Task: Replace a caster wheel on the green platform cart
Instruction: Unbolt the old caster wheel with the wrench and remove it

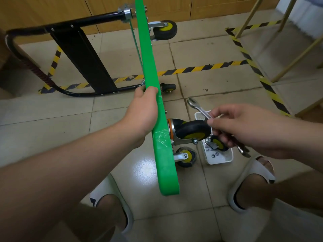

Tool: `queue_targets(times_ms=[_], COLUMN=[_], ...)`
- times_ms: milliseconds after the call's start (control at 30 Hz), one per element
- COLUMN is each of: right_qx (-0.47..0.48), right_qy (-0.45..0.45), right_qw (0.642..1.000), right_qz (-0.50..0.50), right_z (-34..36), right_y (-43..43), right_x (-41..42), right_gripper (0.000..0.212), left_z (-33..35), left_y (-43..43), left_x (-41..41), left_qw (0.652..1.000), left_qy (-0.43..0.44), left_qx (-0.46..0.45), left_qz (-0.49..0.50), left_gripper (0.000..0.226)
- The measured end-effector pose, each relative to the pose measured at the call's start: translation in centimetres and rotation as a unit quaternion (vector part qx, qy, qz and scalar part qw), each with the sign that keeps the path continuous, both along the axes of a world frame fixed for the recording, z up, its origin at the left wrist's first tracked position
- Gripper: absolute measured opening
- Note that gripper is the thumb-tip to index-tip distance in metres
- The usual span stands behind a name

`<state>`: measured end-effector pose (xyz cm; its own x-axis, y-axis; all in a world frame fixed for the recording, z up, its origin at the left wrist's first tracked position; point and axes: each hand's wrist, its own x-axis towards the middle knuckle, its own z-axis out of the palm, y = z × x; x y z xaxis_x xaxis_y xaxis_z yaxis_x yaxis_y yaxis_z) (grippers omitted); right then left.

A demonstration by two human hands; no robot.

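Cart (164, 154) is standing on edge, left hand (145, 109) gripping its top rim, while right hand (244, 126), apart on the cart's wheel side, is pinching a wrench (194, 103) just beside the caster (192, 131); I'm judging the cart is needing that firm hold and the wrench seating squarely before any turning.

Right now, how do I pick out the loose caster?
Find the green platform standing on edge, then the white tray on the floor to its right. The loose caster lies in that tray beside small nuts; the other casters are fixed to the platform.
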<state>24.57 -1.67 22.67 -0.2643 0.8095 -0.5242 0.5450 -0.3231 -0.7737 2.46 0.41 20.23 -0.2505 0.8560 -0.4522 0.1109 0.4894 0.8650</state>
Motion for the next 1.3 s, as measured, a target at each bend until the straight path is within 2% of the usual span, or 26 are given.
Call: queue_targets(times_ms=[167,467,600,767,1033,1300], right_qx=[-0.033,-0.082,-0.108,-0.146,-0.161,-0.151], right_qy=[0.043,0.055,0.034,0.010,0.041,0.067], right_qw=[0.998,0.993,0.990,0.982,0.982,0.983], right_qz=[0.014,0.064,0.088,0.122,0.087,0.080], right_z=[-0.4,-2.6,-3.4,-4.6,-6.5,-7.7], right_y=[-2.6,-4.8,-5.7,-6.1,-6.0,-5.5], right_x=[-0.6,-1.0,-1.0,-1.5,-2.7,-3.2], right_gripper=[0.013,0.008,0.008,0.008,0.010,0.010], left_z=[0.0,0.0,-0.2,-0.3,-0.2,0.0], left_y=[0.0,-0.1,0.0,0.1,0.1,0.0], left_x=[0.0,0.1,0.0,0.1,0.1,0.1], left_qw=[1.000,1.000,1.000,1.000,1.000,0.999], left_qy=[0.009,0.004,0.000,0.002,0.001,-0.003], left_qx=[0.000,-0.011,-0.019,-0.022,-0.016,-0.022], left_qz=[0.000,0.009,0.018,0.021,0.024,0.025], left_gripper=[0.041,0.041,0.049,0.048,0.040,0.043])
